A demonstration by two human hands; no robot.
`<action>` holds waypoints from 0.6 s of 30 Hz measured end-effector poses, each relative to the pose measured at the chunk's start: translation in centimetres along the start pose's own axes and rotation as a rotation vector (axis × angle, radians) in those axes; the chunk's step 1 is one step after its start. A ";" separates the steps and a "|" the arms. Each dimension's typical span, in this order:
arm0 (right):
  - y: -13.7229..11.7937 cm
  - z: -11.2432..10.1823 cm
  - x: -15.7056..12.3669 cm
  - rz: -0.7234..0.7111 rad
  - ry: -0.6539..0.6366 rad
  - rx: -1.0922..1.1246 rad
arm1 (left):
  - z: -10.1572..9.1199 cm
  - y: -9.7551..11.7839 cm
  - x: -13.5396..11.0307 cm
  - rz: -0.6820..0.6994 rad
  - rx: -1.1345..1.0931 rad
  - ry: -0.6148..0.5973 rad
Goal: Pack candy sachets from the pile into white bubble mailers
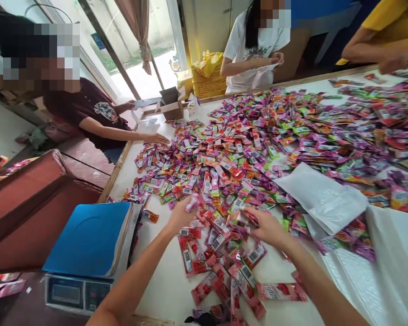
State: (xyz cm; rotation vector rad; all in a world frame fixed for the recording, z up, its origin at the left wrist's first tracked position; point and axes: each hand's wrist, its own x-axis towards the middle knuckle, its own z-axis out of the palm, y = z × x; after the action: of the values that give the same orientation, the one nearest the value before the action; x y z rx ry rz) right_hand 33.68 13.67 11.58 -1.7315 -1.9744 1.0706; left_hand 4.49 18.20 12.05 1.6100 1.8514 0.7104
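Sachets (231,154) heaped on white table (156,285) | left fingers (184,206), right fingers (258,213): gripping sachets | curtain (140,27) beyond

L hand (179,216): bare, slim fingers (185,203), tips blurry. L wrist (169,232) just behind it: bare, narrow. L forearm (141,270) behind that: bare too, smooth outline, widening grad. away fr. hand. R hand (267,226): bare, fingers partly hidden, nails too blurred to tell. R forearm (313,274) behind it: bare, smooth, tapering twd hand, thicker farther back.
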 end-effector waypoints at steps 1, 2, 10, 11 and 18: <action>-1.4 -0.4 1.2 -0.004 0.035 -0.012 | -1.3 -0.4 1.1 0.033 0.025 0.003; -3.0 -0.6 2.8 -0.016 0.056 -0.031 | -2.4 -0.8 2.4 0.046 0.063 0.029; -13.7 7.5 13.3 -0.164 0.001 -0.299 | -2.7 -4.2 6.6 -0.127 0.295 0.054; -13.4 8.5 13.1 -0.154 -0.006 -0.328 | -2.4 -4.7 5.8 -0.133 0.280 0.040; -5.9 6.9 8.1 -0.070 -0.146 -0.382 | -3.4 -8.0 -2.1 -0.170 -0.232 -0.080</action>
State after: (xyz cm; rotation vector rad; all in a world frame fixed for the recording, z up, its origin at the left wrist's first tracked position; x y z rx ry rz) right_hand 23.10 19.10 9.10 -1.7881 -2.4417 0.8591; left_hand -3.19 15.05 8.83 1.2990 1.7533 0.7442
